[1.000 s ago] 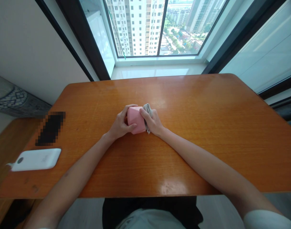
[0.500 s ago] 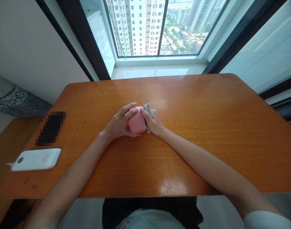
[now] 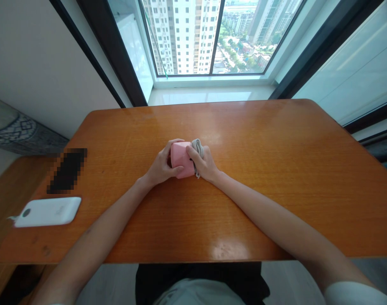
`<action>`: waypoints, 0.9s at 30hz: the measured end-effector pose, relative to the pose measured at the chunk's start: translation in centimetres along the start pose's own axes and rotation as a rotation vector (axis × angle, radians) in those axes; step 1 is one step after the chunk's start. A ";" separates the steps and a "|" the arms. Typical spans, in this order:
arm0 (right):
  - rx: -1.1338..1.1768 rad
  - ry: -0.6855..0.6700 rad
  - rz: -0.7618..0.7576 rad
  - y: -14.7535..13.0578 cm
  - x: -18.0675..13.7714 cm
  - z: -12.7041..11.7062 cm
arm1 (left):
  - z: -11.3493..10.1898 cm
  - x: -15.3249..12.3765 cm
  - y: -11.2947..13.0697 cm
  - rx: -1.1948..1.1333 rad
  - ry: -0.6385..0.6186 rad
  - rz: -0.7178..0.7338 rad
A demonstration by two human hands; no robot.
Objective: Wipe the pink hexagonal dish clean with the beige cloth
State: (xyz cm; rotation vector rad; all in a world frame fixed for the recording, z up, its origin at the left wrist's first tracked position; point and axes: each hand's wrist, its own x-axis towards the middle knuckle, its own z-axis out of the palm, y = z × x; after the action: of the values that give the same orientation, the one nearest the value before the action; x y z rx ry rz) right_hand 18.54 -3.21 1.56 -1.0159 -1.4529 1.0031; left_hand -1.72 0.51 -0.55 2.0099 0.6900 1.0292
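Note:
Over the middle of the wooden table [image 3: 276, 169], a small pink box-shaped object [image 3: 182, 159] with rounded edges sits between my hands. My left hand [image 3: 161, 166] grips it from the left, fingers behind and thumb along its near side. On the other side my right hand [image 3: 208, 164] is closed around a folded grey cloth [image 3: 197, 146], which lies against the pink object's right face. The right thumb rests on the pink object near a small dark spot. Most of the cloth is hidden by the right fingers.
A white phone-shaped device [image 3: 49, 212] with a cable at its left end lies at the table's left side. Behind it is a pixelated dark patch [image 3: 68, 171]. A window [image 3: 212, 38] stands beyond the table's far edge, and a wooden bench [image 3: 9, 203] is at left.
My left hand has shifted its grip: the fingers moved from the top of the pink object to behind it, and the thumb came up onto its near side. The right hand stays nearly still.

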 end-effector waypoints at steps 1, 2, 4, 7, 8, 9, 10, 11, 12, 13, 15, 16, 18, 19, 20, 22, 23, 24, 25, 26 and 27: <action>-0.004 -0.001 -0.004 0.1 0.0 0.0 | 0.0 -0.1 -0.1 0.005 0.001 0.004; -0.007 0.002 -0.004 0.1 0.0 0.0 | 0.0 -0.1 -0.2 0.016 0.007 0.016; -0.006 0.006 0.004 0.3 0.0 0.0 | -0.2 -0.2 -0.5 0.059 0.029 0.084; 0.025 0.019 0.027 0.3 0.1 0.0 | -0.8 -0.3 -0.9 0.214 0.007 0.247; 0.036 0.023 0.034 0.3 0.1 0.0 | -1.0 -0.3 -1.0 0.284 -0.021 0.282; 0.044 0.023 0.041 0.3 0.1 0.1 | -1.3 -0.3 -1.0 0.354 -0.051 0.303; 0.048 0.022 0.046 0.3 0.2 0.1 | -1.5 -0.4 -1.1 0.416 -0.075 0.308; 0.050 0.018 0.049 0.2 0.2 0.1 | -1.7 -0.4 -1.0 0.463 -0.086 0.304; 0.049 0.016 0.050 0.3 0.2 0.1 | -1.8 -0.4 -1.0 0.491 -0.086 0.300; 0.046 0.017 0.049 0.3 0.2 0.1 | -1.8 -0.4 -0.9 0.499 -0.081 0.296; 0.034 0.021 0.043 0.4 0.3 0.1 | -1.7 -0.3 -0.7 0.466 -0.056 0.296; 0.026 0.026 0.040 0.5 0.3 0.1 | -1.5 -0.3 -0.6 0.434 -0.040 0.299; 0.009 0.034 0.029 0.6 0.3 0.1 | -1.2 -0.2 -0.3 0.374 -0.013 0.302; 0.000 0.038 0.019 0.7 0.2 0.0 | -1.1 -0.2 -0.2 0.350 -0.002 0.292; -0.008 0.040 0.008 0.8 0.2 0.0 | -1.0 -0.1 0.0 0.332 0.006 0.268; -0.023 0.038 -0.009 0.9 0.1 0.0 | -0.8 -0.1 0.2 0.288 0.015 0.177; -0.032 0.032 -0.012 1.0 0.0 0.0 | -0.7 0.0 0.3 0.244 0.011 0.121; -0.042 0.026 -0.016 1.0 -0.1 0.0 | -0.6 0.0 0.3 0.181 0.005 0.069; -0.055 0.016 -0.023 0.9 -0.1 0.0 | -0.6 0.0 0.3 0.107 -0.007 0.026; -0.070 0.004 -0.034 0.9 -0.2 0.0 | -0.5 0.1 0.2 0.035 -0.020 -0.003; -0.085 -0.006 -0.048 0.8 -0.2 0.0 | -0.5 0.1 0.1 -0.024 -0.032 -0.020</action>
State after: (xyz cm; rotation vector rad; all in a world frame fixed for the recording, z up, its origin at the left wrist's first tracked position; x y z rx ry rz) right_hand 18.63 -3.15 0.70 -1.0352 -1.5286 0.9168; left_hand -2.09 0.68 -0.21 1.9914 0.6763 0.9871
